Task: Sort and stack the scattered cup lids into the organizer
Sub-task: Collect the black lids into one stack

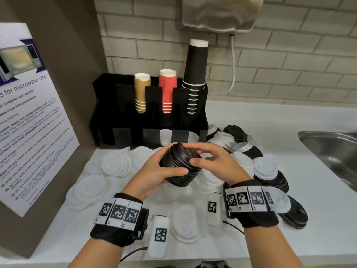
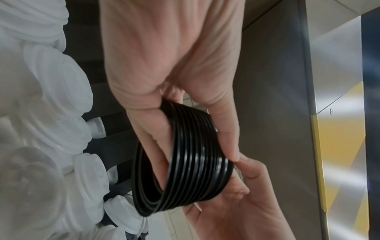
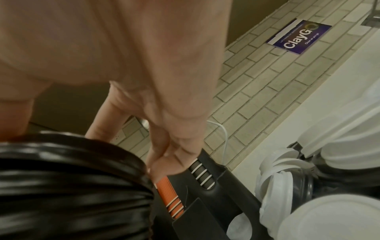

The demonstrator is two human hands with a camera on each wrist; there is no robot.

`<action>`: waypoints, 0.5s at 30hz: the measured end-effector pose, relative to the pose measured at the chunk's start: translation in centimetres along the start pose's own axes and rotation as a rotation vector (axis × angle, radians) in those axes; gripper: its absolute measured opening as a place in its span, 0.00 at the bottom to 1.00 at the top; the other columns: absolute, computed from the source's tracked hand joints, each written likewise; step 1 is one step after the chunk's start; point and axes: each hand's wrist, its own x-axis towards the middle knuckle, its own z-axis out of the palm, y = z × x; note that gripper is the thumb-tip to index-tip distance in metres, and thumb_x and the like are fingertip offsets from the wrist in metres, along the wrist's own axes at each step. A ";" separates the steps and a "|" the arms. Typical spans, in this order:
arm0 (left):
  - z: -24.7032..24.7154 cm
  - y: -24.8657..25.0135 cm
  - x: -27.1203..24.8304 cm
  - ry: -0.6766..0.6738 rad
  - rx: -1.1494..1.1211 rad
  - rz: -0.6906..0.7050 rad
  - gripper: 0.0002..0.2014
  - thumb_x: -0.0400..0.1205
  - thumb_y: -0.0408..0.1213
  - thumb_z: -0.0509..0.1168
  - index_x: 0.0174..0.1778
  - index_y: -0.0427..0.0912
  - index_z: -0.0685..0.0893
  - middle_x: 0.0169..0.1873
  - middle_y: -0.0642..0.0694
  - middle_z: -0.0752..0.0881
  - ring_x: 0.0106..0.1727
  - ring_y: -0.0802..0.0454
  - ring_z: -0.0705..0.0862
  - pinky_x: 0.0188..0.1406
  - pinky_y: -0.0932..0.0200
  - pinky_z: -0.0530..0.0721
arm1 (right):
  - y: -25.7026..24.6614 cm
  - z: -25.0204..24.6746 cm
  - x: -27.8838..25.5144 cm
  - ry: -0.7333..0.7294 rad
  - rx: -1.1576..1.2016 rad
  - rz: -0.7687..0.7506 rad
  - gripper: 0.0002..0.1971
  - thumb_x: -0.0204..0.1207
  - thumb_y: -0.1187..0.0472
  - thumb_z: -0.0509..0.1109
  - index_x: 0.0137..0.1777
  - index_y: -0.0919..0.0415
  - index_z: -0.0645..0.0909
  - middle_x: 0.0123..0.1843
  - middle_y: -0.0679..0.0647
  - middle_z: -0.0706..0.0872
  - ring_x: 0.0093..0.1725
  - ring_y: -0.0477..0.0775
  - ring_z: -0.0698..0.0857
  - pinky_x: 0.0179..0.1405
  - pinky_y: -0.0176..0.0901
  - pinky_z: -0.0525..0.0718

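Observation:
A stack of black cup lids (image 1: 180, 164) (image 2: 191, 164) (image 3: 72, 183) is held above the counter, tilted on its side. My left hand (image 1: 164, 171) grips it from below and behind, thumb across its rims. My right hand (image 1: 204, 157) pinches the stack's top end with thumb and curled fingers. The black organizer (image 1: 150, 120) stands just behind, with white lids in two front slots and cups in its rear slots. Scattered white lids (image 1: 114, 165) and black lids (image 1: 234, 130) cover the counter.
A white sign board (image 1: 29, 117) leans at the left. A steel sink (image 1: 332, 151) lies at the right. A pile of black lids topped by a white one (image 1: 270, 173) sits right of my hands. A dispenser (image 1: 218, 12) hangs on the brick wall.

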 end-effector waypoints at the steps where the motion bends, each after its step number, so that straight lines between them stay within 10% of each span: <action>1: 0.0 0.0 0.0 0.009 -0.002 -0.002 0.36 0.62 0.33 0.82 0.67 0.58 0.83 0.62 0.46 0.87 0.62 0.48 0.87 0.48 0.56 0.87 | 0.0 0.1 0.0 0.008 0.002 -0.008 0.20 0.71 0.61 0.76 0.58 0.37 0.86 0.60 0.50 0.85 0.60 0.45 0.79 0.51 0.34 0.83; 15: -0.1 0.3 0.1 0.037 -0.040 0.014 0.38 0.62 0.39 0.80 0.69 0.60 0.80 0.66 0.46 0.84 0.63 0.48 0.86 0.50 0.56 0.87 | -0.8 0.5 0.2 -0.059 -0.080 -0.067 0.18 0.75 0.59 0.75 0.63 0.42 0.83 0.64 0.45 0.83 0.63 0.34 0.78 0.50 0.25 0.78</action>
